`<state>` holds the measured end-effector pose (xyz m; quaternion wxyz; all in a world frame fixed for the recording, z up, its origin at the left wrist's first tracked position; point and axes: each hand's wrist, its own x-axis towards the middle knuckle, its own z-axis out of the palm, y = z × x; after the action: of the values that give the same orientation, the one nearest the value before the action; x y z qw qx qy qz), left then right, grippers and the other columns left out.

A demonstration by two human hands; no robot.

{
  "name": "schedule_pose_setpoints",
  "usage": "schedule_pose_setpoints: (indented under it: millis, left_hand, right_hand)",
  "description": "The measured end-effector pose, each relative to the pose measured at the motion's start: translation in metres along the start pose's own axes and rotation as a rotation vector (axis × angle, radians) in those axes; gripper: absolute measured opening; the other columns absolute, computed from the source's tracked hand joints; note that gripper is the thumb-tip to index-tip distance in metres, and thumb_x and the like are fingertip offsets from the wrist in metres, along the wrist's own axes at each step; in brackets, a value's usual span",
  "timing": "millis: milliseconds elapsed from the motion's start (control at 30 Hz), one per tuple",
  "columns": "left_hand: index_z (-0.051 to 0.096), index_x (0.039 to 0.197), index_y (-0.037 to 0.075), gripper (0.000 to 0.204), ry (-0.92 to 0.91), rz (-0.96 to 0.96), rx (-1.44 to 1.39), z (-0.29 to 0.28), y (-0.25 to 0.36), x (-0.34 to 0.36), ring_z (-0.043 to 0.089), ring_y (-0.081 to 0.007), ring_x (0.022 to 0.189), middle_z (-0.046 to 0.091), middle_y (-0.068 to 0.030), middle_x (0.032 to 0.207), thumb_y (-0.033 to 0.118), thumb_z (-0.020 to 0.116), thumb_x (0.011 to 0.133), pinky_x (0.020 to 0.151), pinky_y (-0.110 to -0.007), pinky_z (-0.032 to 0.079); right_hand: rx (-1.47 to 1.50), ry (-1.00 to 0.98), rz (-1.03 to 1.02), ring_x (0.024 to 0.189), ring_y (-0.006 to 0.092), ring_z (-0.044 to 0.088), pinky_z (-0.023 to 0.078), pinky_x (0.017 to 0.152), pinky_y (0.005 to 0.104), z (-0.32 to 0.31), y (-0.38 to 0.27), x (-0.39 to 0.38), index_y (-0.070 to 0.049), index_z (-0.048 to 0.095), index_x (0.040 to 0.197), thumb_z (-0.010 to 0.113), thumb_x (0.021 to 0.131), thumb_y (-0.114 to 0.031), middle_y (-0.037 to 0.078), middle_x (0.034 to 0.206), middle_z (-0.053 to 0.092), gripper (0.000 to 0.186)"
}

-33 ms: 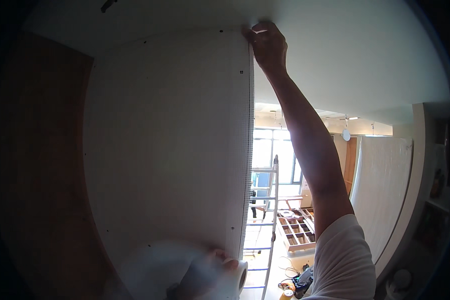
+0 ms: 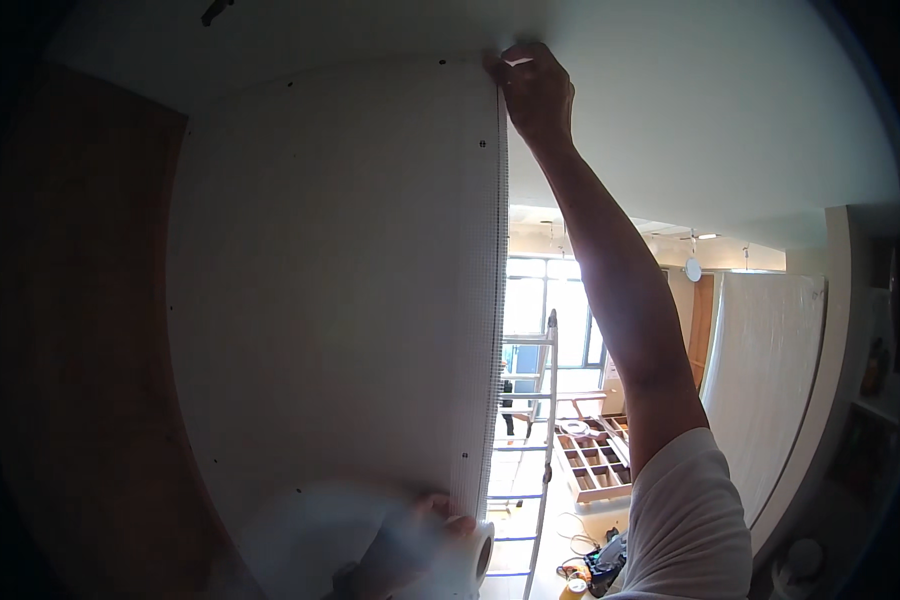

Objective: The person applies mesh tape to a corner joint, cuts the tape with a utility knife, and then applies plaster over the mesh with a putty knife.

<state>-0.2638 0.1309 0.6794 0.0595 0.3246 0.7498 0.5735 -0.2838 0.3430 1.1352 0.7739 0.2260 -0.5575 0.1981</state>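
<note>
A white board [image 2: 320, 260] with small dark screw marks rises to the ceiling, with a mesh tape strip [image 2: 491, 280] running down its right edge. My right hand [image 2: 536, 92] is raised to the top of that edge, fingers pinched on the strip's upper end. Low in the view, my left hand [image 2: 440, 520], blurred and hazy, has its fingers round a roll of tape [image 2: 484, 548] at the strip's lower end. The roll's left part and most of that hand's fingers are indistinct.
Wooden panel [image 2: 100, 280] at left. Beyond the board's edge: aluminium ladder [image 2: 552, 400], bright window [image 2: 560, 300], compartmented wooden frame [image 2: 590, 470], tools [image 2: 605, 565] on the floor. At right, plastic-wrapped panel [image 2: 765, 370] and dark shelving [image 2: 875, 350]. Ceiling [image 2: 690, 110] overhead.
</note>
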Motion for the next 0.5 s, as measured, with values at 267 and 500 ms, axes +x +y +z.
schedule_pose_setpoints:
  millis: [267,500]
  left_hand:
    - [0.075,0.101,0.000,0.028,-0.049,0.143,0.021,-0.008,0.011,0.015,0.065,-0.0087,0.077,0.074,-0.0058,0.086,0.027,0.076,0.095,0.071,-0.027,0.053]
    - [0.075,0.101,-0.001,0.028,-0.046,0.095,0.004,-0.009,0.014,0.016,0.064,-0.0083,0.074,0.074,-0.0059,0.085,0.026,0.075,0.096,0.068,-0.027,0.051]
  right_hand:
    - [-0.034,-0.003,-0.291,0.076,0.0236,0.069,0.056,0.074,0.0389,0.003,0.012,0.008,-0.019,0.080,0.102,0.071,0.092,-0.025,0.010,0.080,0.065,0.015]
    - [-0.263,-0.116,-0.262,0.082,0.0223,0.071,0.057,0.078,0.0387,-0.011,0.009,0.011,-0.017,0.079,0.113,0.068,0.098,-0.039,0.009,0.085,0.070,0.029]
